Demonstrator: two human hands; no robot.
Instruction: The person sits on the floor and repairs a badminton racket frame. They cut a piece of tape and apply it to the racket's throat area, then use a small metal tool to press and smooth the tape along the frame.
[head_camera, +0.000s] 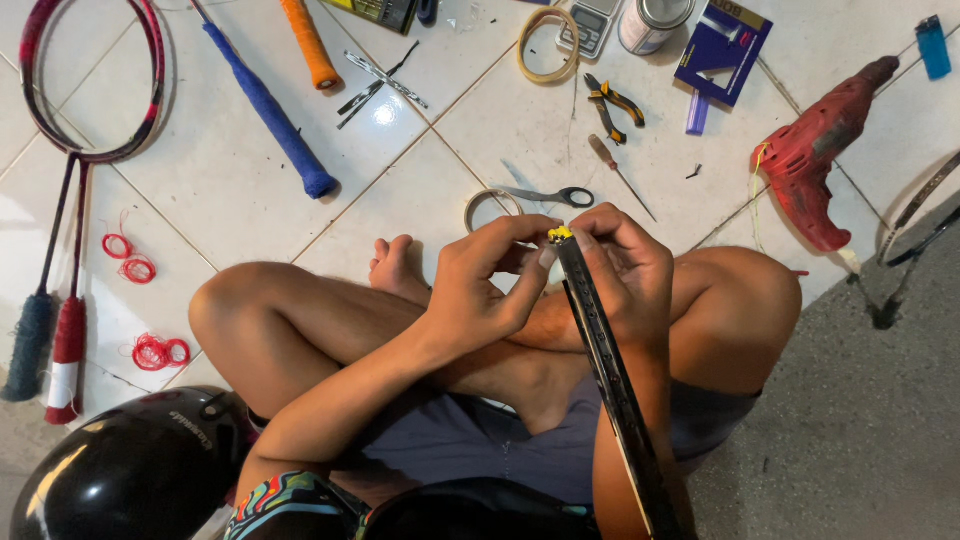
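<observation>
I sit cross-legged on a white tiled floor with a black racket frame (612, 380) running from my lap up to my hands. My right hand (625, 275) grips the frame near its top end. My left hand (485, 285) pinches a small yellow piece (559, 234) at the frame's tip with thumb and forefinger. Both hands meet above my knees.
Scissors (550, 195), a tape roll (490, 205), a screwdriver (618, 175), yellow-handled pliers (612, 103) and a red drill (825, 150) lie ahead. Rackets (85, 80) and red string coils (130, 258) lie left; a black helmet (130, 470) sits by my left hip.
</observation>
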